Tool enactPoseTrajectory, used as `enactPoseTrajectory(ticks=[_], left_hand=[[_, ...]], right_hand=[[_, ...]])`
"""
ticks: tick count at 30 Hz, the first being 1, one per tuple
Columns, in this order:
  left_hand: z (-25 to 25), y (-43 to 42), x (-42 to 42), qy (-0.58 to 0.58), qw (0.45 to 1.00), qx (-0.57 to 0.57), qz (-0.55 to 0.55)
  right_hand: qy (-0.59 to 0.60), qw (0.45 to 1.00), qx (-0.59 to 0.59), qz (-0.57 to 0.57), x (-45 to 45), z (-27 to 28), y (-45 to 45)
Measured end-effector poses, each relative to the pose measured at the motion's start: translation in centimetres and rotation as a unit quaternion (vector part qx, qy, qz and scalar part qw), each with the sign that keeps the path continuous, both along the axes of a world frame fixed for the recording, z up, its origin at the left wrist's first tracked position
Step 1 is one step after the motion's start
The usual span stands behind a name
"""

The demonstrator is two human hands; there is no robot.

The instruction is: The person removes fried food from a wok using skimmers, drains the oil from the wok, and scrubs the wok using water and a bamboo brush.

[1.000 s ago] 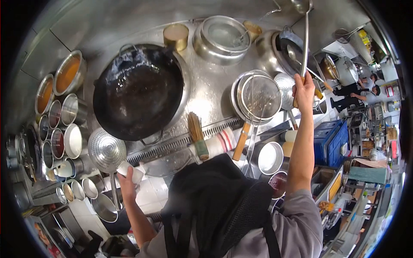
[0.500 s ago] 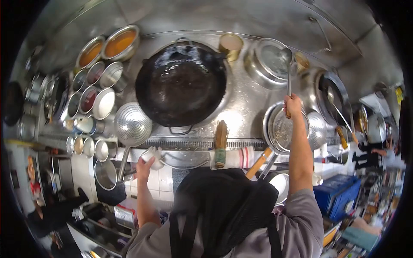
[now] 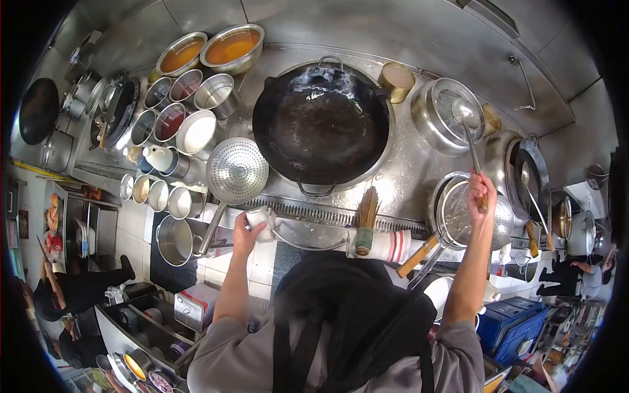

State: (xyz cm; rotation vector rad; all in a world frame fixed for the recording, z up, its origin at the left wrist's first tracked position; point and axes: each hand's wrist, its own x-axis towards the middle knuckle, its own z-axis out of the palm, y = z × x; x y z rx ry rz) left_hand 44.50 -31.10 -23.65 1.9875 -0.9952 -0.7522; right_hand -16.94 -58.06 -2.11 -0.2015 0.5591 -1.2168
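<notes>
My left hand [image 3: 244, 237] is closed around a folded white cloth [image 3: 261, 223] at the stove's front edge. My right hand [image 3: 482, 195] grips the wooden end of a long metal ladle [image 3: 474, 149]. The ladle's bowl lies over the steel pot [image 3: 424, 128], which contains clear liquid; whether it dips in is hard to tell. Between the hands and further back sits a large black wok [image 3: 314, 141], its inside dark and wet. Beneath my right hand are round wire strainers [image 3: 452, 213], one with a wooden handle. A perforated scoop [image 3: 237, 171] rests left of the wok.
A bamboo brush [image 3: 367, 219] and a striped towel [image 3: 396, 246] lie on the front rail. Several metal containers [image 3: 196, 134] with seasonings stand left, with two bowls [image 3: 230, 50] of orange liquid behind them. Another pan [image 3: 531, 169] stands right. Other people [image 3: 82, 288] are further off.
The view has shifted, so the stove appears further right and lower. The ladle's handle now slants more, and its bowl has moved from the pot's right rim inward. The cloth stays in my left hand.
</notes>
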Motion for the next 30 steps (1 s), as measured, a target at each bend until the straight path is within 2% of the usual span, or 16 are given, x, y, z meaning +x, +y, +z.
enactPoseTrajectory(ticks=[1,4,5,7,9,11,14,18,20,22,24,26,27,29,30], left_hand=[[-1.1,0.0,0.5,-0.047,0.999,-0.022,-0.011],[3.6,-1.6,-1.1,-0.321,0.94,-0.115,-0.025],[6.7,-3.1,-3.0,-0.3,0.939,-0.166,-0.016],[9.3,-6.3,-6.5,-0.251,0.94,-0.219,-0.077],[12.3,-10.1,-11.1,-0.255,0.911,-0.281,-0.163],[12.1,-13.1,-14.1,-0.213,0.909,-0.285,-0.215],[10.1,-14.3,-15.1,-0.2,0.929,-0.168,-0.261],[9.8,-20.0,-15.3,-0.189,0.935,-0.185,-0.236],[10.1,-25.2,-16.4,-0.115,0.95,-0.205,-0.208],[11.4,-29.7,-16.7,-0.046,0.96,-0.011,-0.276],[10.5,-32.8,-15.8,-0.146,0.926,0.033,-0.348],[6.2,-36.5,-13.1,-0.213,0.862,0.043,-0.459],[11.2,-33.3,-12.7,-0.266,0.878,0.129,-0.376],[12.9,-33.5,-9.0,-0.223,0.904,0.035,-0.363],[11.6,-33.9,-6.9,-0.197,0.925,-0.033,-0.323]], right_hand=[[0.008,1.0,0.002,0.012,0.3,1.0,1.3],[0.021,0.999,0.006,0.033,1.8,4.2,5.1],[0.02,0.999,0.009,0.032,3.0,5.6,6.6],[0.017,0.999,0.036,0.033,4.1,7.0,9.2],[0.067,0.996,0.037,0.047,5.6,8.5,11.4],[0.133,0.989,0.029,0.064,7.4,9.9,13.7],[0.247,0.964,0.02,0.101,9.6,11.7,16.4],[0.329,0.935,0.066,0.112,12.0,12.6,17.9],[0.377,0.916,0.061,0.122,13.1,12.5,18.0],[0.432,0.892,0.024,0.133,13.7,11.7,17.5],[0.507,0.85,-0.026,0.141,13.0,10.3,16.2],[0.589,0.794,-0.088,0.125,11.2,7.9,14.6],[0.661,0.735,-0.112,0.097,10.5,7.4,13.8],[0.791,0.59,-0.157,0.05,6.9,4.3,10.6],[0.779,0.612,-0.133,0.024,6.0,4.2,9.2]])
